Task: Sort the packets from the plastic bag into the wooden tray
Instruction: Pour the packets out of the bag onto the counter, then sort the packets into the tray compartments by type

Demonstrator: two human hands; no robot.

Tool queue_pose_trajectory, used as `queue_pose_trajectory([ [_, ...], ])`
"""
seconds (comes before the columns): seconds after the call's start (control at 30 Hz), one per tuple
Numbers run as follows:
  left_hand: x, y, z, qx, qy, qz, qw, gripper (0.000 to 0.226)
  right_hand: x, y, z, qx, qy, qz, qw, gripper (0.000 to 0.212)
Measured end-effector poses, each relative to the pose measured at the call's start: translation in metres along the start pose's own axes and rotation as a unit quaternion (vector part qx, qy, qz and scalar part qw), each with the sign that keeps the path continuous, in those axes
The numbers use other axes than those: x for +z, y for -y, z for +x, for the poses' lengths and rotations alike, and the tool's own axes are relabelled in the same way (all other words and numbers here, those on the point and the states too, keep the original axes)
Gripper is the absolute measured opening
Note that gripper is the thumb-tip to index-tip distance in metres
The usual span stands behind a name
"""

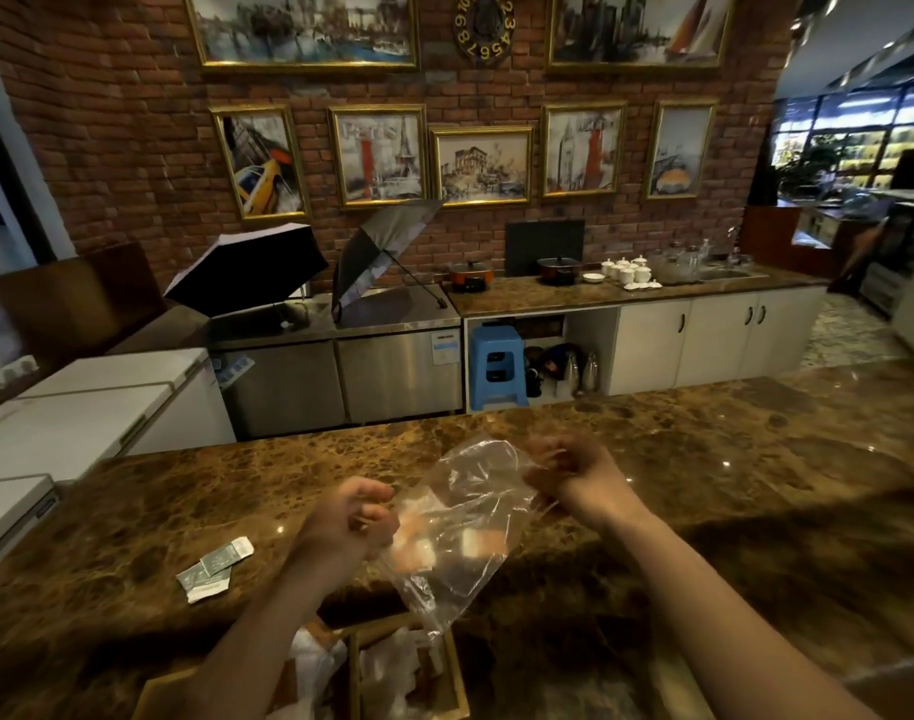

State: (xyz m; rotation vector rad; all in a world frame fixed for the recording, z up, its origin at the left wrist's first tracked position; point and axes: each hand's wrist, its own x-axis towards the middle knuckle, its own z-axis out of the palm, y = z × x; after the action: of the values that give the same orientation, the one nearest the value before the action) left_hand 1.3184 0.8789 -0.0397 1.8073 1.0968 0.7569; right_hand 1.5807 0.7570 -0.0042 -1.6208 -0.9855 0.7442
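Pinching the plastic bag (462, 522) at both sides, left hand (348, 517) and right hand (574, 472) closed on its film, seemingly to spread the mouth. Held above the counter (704, 459), just beyond the wooden tray (457, 683). Orange packets (418, 543) inside the bag; green packets (213, 566) left of it.

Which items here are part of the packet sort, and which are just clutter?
In play:
- plastic bag, held up by left hand and right hand
- orange-and-white packets inside it
- wooden tray at the near edge
- two green-and-white packets loose on the counter

Clutter:
- open umbrellas
- blue stool
- pots
- white cups
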Motion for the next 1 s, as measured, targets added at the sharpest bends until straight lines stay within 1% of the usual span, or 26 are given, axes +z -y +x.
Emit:
queue_pose_trajectory([
  [0.1, 0.023, -0.008, 0.007, -0.024, -0.012, -0.055, 0.998, 0.024, -0.019, -0.013, -0.003, 0.037, -0.031, 0.042, 0.998, 0.025],
  [0.2, 0.048, -0.016, 0.012, -0.06, -0.02, -0.138, 0.988, 0.022, -0.039, -0.03, -0.006, 0.065, -0.073, 0.074, 0.992, 0.022],
  [0.3, 0.076, -0.026, 0.015, -0.08, -0.006, -0.184, 0.98, 0.032, -0.059, -0.05, -0.008, 0.086, -0.117, 0.089, 0.985, 0.019],
  [0.37, 0.094, -0.035, 0.015, -0.07, 0.023, -0.195, 0.978, 0.044, -0.071, -0.065, -0.008, 0.093, -0.144, 0.099, 0.98, 0.019],
  [0.43, 0.113, -0.043, 0.013, -0.046, 0.054, -0.173, 0.982, 0.059, -0.084, -0.081, -0.009, 0.103, -0.171, 0.1, 0.975, 0.018],
  [0.5, 0.133, -0.049, 0.012, -0.021, 0.079, -0.128, 0.988, 0.069, -0.097, -0.096, -0.01, 0.112, -0.194, 0.099, 0.97, 0.017],
  [0.57, 0.155, -0.052, 0.011, 0.009, 0.098, -0.052, 0.994, 0.069, -0.108, -0.111, -0.012, 0.127, -0.215, 0.088, 0.964, 0.014],
  [0.63, 0.174, -0.05, 0.008, 0.045, 0.091, 0.061, 0.993, 0.063, -0.116, -0.127, -0.016, 0.144, -0.234, 0.069, 0.959, 0.012],
  [0.7, 0.189, -0.045, 0.003, 0.074, 0.102, 0.163, 0.979, 0.055, -0.122, -0.144, -0.022, 0.162, -0.245, 0.024, 0.956, 0.014],
  [0.77, 0.198, -0.036, -0.004, 0.078, 0.157, 0.21, 0.962, 0.052, -0.125, -0.158, -0.03, 0.182, -0.237, -0.07, 0.952, 0.021],
  [0.83, 0.2, -0.026, -0.01, 0.075, 0.194, 0.226, 0.952, 0.05, -0.126, -0.171, -0.04, 0.201, -0.205, -0.179, 0.941, 0.031],
  [0.9, 0.196, -0.017, -0.014, 0.067, 0.192, 0.224, 0.953, 0.049, -0.126, -0.18, -0.047, 0.219, -0.177, -0.271, 0.92, 0.038],
  [1.0, 0.18, -0.007, -0.016, 0.051, 0.174, 0.22, 0.958, 0.049, -0.123, -0.187, -0.049, 0.233, -0.154, -0.346, 0.896, 0.043],
])
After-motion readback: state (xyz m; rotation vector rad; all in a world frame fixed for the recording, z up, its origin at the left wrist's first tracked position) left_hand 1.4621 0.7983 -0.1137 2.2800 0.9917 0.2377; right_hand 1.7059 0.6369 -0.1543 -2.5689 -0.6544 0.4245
